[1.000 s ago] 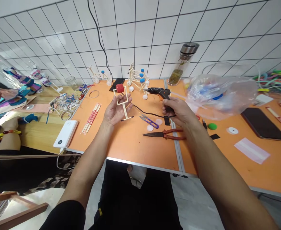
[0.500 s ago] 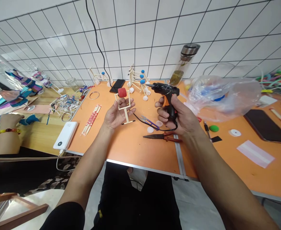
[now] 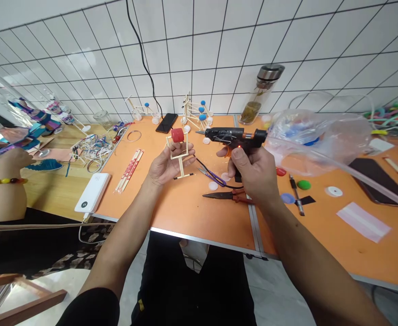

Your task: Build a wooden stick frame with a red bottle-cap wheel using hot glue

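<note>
My left hand point(image 3: 166, 166) holds a small frame of wooden sticks point(image 3: 179, 156) with a red bottle cap point(image 3: 177, 135) stuck on its top. My right hand point(image 3: 251, 170) grips a black hot glue gun point(image 3: 231, 135) by its handle, held level above the orange table point(image 3: 185, 208). The nozzle points left toward the red cap, a short gap away. A glue stick sticks out of the gun's back toward the right. The gun's black cord point(image 3: 215, 179) droops to the table under it.
Under my hands lie purple snips point(image 3: 212, 175), red-handled pliers point(image 3: 231, 195) and loose bottle caps point(image 3: 213, 185). More stick models point(image 3: 195, 113), a phone point(image 3: 167, 122) and a glass bottle point(image 3: 260, 93) stand at the back. A clear plastic bag point(image 3: 317, 136) is right; another person's arm point(image 3: 5, 181) is left.
My right hand has picked the glue gun up off the table and turned it level, nozzle toward the red cap. The left hand kept holding the stick frame nearly still.
</note>
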A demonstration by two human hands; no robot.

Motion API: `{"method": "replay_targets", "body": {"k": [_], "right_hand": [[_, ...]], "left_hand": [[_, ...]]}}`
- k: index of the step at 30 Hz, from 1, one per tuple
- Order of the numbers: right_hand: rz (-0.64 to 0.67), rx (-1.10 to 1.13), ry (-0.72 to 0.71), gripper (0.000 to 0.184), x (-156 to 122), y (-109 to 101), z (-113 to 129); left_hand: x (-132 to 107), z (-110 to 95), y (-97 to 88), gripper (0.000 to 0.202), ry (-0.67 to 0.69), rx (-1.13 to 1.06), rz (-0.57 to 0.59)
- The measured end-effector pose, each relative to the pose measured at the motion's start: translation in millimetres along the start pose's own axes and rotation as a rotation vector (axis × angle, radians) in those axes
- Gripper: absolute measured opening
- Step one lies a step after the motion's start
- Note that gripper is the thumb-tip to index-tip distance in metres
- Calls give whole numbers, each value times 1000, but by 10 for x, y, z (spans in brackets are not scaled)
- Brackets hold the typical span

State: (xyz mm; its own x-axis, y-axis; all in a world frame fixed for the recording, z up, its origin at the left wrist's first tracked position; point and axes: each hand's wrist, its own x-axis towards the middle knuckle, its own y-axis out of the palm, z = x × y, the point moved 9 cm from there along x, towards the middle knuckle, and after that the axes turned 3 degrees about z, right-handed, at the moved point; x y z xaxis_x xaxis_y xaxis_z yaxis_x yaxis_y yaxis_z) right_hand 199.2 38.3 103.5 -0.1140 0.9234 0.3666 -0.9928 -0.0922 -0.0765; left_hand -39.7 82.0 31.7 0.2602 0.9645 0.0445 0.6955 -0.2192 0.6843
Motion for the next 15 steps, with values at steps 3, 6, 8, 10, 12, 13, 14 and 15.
{"method": "replay_targets", "body": {"k": [3, 6, 8, 10, 12, 13, 14, 15], "right_hand": [[-50, -44, -29, 54, -65, -2, 62], [-57, -100, -70, 47, -130, 12, 92], [-52, -180, -104, 43, -162, 22, 118], [-55, -257, -131, 42, -183, 26, 149], [-64, -301, -143, 41, -194, 24, 178], [-66, -316, -147, 40, -197, 25, 192], [-68, -329, -151, 39, -199, 27, 205], [-69, -343, -155, 38, -201, 31, 216]], "left_hand": [[-2, -7, 51, 30, 17, 19, 45], [-7, -8, 84, 30, 27, 34, 78], [-9, 7, 67, 30, 13, 35, 53], [-10, 19, 54, 30, 2, 30, 32], [-9, 24, 64, 33, 2, 31, 47], [-6, 26, 74, 35, 4, 36, 64], [-4, 28, 83, 38, 7, 43, 85], [-2, 30, 92, 41, 11, 49, 106]]}}
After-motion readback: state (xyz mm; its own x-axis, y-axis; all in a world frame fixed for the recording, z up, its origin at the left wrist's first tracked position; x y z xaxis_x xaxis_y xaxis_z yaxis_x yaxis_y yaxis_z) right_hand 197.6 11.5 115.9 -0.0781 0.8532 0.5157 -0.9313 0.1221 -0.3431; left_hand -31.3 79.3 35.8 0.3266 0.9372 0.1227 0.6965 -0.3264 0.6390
